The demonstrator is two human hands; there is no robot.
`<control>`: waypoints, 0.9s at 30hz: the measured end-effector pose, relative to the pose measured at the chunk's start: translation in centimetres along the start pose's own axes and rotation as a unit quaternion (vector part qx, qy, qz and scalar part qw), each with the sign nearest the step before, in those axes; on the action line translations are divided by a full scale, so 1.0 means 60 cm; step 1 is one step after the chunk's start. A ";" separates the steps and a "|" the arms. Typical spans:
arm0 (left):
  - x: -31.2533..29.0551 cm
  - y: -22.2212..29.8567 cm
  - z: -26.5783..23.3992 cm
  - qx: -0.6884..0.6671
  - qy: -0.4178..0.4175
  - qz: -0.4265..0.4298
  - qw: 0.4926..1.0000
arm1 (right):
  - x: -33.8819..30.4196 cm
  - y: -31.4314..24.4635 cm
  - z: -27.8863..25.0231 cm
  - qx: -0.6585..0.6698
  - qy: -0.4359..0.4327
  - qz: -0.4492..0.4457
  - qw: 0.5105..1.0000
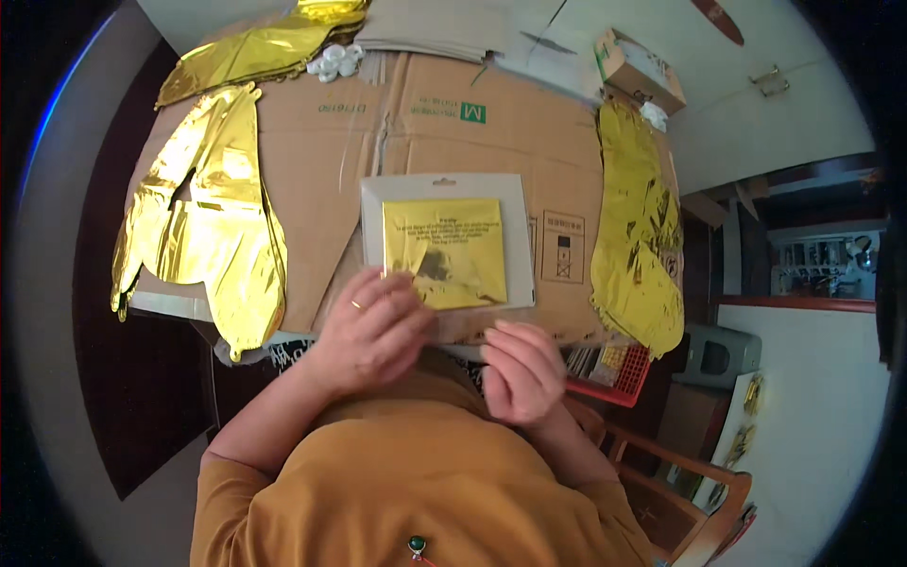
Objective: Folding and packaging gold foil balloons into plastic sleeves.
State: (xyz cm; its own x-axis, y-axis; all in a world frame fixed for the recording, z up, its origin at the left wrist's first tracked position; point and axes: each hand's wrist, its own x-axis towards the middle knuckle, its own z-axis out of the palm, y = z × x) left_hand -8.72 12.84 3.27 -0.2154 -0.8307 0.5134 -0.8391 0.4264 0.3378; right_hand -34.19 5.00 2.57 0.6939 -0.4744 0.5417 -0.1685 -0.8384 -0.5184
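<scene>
Left hand (pixel 373 326): fingers curled, tips bunched and blurred, over the lower-left corner of the square, flat gold packet with dark print (pixel 458 231); can't tell if it grips anything. Right hand (pixel 527 373): half closed, fingers together and bent, at the packet's 5 o'clock, apart from the left hand; can't tell if anything is pinched. Packet lies on a pale rectangular card with a hang slot (pixel 518 236), mid-bench, on the brown cardboard-topped bench (pixel 312 170). Clock from packet: shiny gold flat foil shape (pixel 231 236) at 9; crumpled gold foil (pixel 255 59) between 10 and 11; dull gold foil shape (pixel 633 227) at 3; small brown cardboard box (pixel 652 80) between 1 and 2; red plastic basket (pixel 633 378) at 4.
</scene>
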 end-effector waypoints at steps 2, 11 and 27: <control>0.031 0.004 0.012 -0.006 -0.039 0.029 0.999 | 0.021 0.010 -0.026 -0.007 0.005 0.016 1.000; 0.026 -0.028 0.048 -0.072 -0.160 0.037 0.984 | 0.077 0.102 -0.060 -0.210 -0.277 0.057 0.936; 0.026 -0.046 0.056 -0.182 -0.045 0.030 0.982 | 0.673 0.310 0.298 -0.208 -0.218 0.301 0.905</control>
State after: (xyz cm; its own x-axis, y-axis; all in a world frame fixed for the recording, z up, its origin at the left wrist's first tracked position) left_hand -8.39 9.17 0.49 -0.3158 -0.8214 0.4750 -0.5937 0.5616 0.5764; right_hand 3.21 -24.99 2.99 0.5838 -0.8038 -0.1145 -0.7935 -0.5350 -0.2902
